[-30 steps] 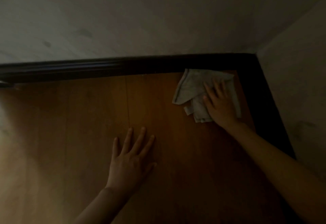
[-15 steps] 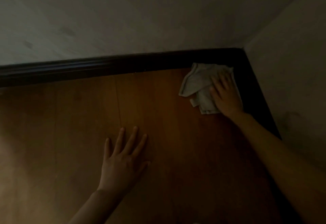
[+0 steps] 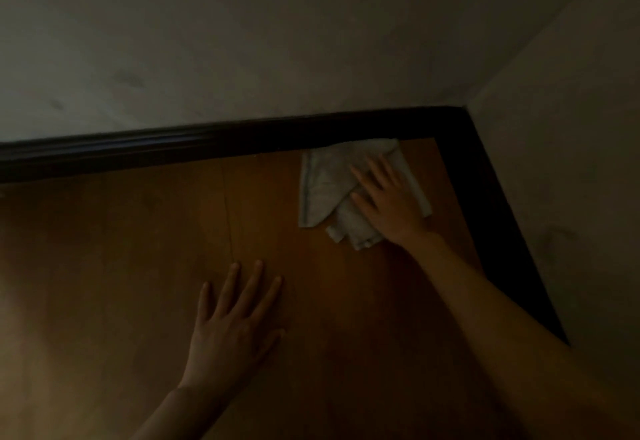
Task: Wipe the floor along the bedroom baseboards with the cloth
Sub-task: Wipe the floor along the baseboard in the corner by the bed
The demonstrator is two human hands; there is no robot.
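Note:
A crumpled pale grey cloth (image 3: 322, 183) lies on the brown wooden floor (image 3: 121, 249) near the room's corner, its far edge against the dark baseboard (image 3: 173, 145). My right hand (image 3: 389, 202) presses flat on the cloth with straight, spread fingers. My left hand (image 3: 232, 332) rests flat on the bare floor closer to me, fingers spread, holding nothing.
The dark baseboard runs along the back wall and turns at the corner (image 3: 457, 117) down the right wall (image 3: 571, 162). Pale walls rise above it. The room is dim. Floorboards stretch away to the left.
My right hand has slid the cloth leftward out of the corner along the back baseboard. My left hand stays planted on the floor.

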